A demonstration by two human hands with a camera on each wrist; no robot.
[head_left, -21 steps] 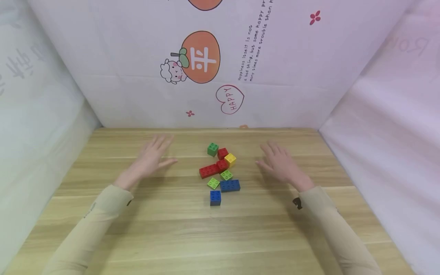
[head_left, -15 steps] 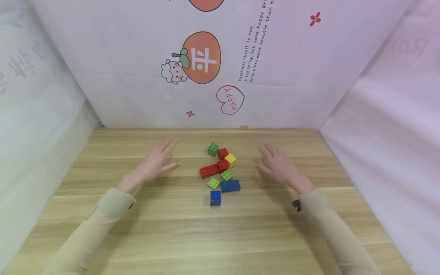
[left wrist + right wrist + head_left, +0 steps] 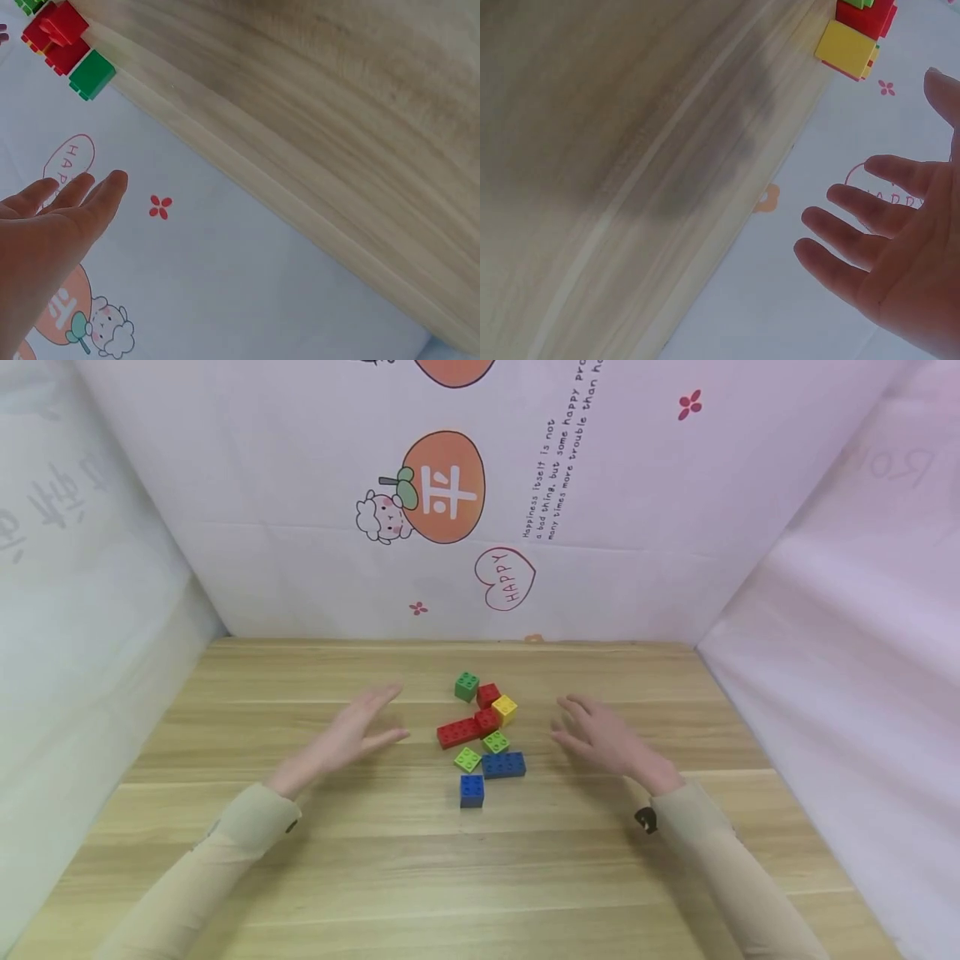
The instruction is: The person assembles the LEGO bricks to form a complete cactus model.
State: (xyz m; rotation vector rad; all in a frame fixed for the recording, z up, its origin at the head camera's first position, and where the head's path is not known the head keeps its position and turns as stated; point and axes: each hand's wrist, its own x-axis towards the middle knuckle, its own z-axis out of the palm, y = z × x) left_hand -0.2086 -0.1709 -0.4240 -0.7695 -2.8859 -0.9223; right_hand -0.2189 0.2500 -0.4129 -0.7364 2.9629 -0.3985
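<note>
Noting white printed cloth backdrop (image 3: 300, 568) at far side, then pale wood-grain tabletop (image 3: 480, 885) w/ bricks on it, approx. mid-width. Beige long sleeves (image 3: 191, 868) come in from near side. Left hand (image 3: 345, 739): fingers straight, thumb held apart, pointing twd. bricks, nothing gripped. Right hand (image 3: 600, 737): fingers extended, slightly spread per its wrist view, thumb well off, nothing gripped. Both flank the group, touching none; shadows suggest hover, exact ht. can't tell. Studded plastic bricks, long first: red rectangular brick (image 3: 457, 733), L side; dark-blue rectangular brick (image 3: 504, 765), R side, nr. end. Blocky next: bright-blue square-topped brick (image 3: 472, 791), closest to person; green cube-like brick (image 3: 467, 686), far end; yellow cube-like brick (image 3: 505, 709), R flank, hard by far small red brick (image 3: 487, 695) and near small red brick (image 3: 487, 721), the latter apparently against the red rectangular brick's end. Lowest-looking: left lime-green square brick (image 3: 468, 760), right lime-green square brick (image 3: 496, 742). Judgement, reach-in: come in low & level, thumb opp. fingertips; bright-blue & green have most clearance, so easiest first grips. Red/yellow cluster tight: pinch via free faces, else nbrs. likely get nudged. Lime pcs. prob. need edge pinch, fingertips only.
</note>
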